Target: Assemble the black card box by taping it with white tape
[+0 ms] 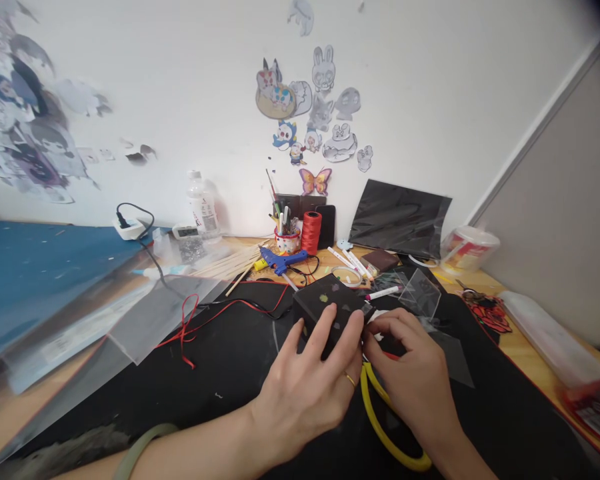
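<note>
A black box (325, 301) with small painted coloured spots lies on the black mat in front of me. My left hand (315, 373) is laid over it, fingers spread across its top and sides, gripping it. At the box's right edge, my right hand (405, 360) is closed in a pinch; what its fingertips hold is hidden. Something white (379, 320) shows just behind those fingers. A yellow loop of tubing (380, 423) hangs below the box, between both hands.
Behind the box lie a blue glue gun (283, 260), markers (357, 263) and a red thread spool (311, 232). A red ribbon (185, 330) and clear plastic sheets (155, 317) are at left. Clear pieces (420, 293) and a plastic tub (470, 250) stand right.
</note>
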The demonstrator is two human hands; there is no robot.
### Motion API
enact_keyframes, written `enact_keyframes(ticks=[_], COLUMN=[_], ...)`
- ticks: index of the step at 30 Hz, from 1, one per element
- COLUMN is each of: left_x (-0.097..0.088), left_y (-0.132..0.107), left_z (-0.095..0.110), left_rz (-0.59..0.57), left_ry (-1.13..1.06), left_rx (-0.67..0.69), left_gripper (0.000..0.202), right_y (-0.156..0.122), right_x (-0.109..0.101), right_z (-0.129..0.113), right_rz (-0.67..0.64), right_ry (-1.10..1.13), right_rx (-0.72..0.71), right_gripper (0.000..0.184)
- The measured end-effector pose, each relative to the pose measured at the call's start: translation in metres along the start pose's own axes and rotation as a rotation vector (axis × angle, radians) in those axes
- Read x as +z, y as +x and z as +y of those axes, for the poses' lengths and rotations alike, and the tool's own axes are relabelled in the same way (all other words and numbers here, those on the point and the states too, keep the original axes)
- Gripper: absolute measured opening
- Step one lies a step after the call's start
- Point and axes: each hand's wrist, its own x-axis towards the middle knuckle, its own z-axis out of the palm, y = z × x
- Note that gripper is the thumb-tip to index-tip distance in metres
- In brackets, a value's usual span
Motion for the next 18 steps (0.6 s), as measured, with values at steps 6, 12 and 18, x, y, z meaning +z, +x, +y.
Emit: enact_keyframes(ticks=[6,12,18], left_x=[0.001,-0.002,0.0], left_y=[-0.001,0.003,0.003], left_z=[-0.002,-0.009,-0.015], left_rz=[-0.007,0.004,-0.05], left_ry=[-0.003,-0.047,-0.112], left_rx=[-0.005,-0.026,-0.096], left_gripper=[0.029,0.029,0.032], right_y=[0.0,0.005,0.01], right_x=[0.001,-0.006,-0.015], right_z=[-0.001,0.003,0.006], right_rz=[0.006,0.077,0.285], right_ry=[-0.003,-0.018,0.055], right_rx=[0.001,0.032,0.058], right_gripper=[0.008,0.008,0.01])
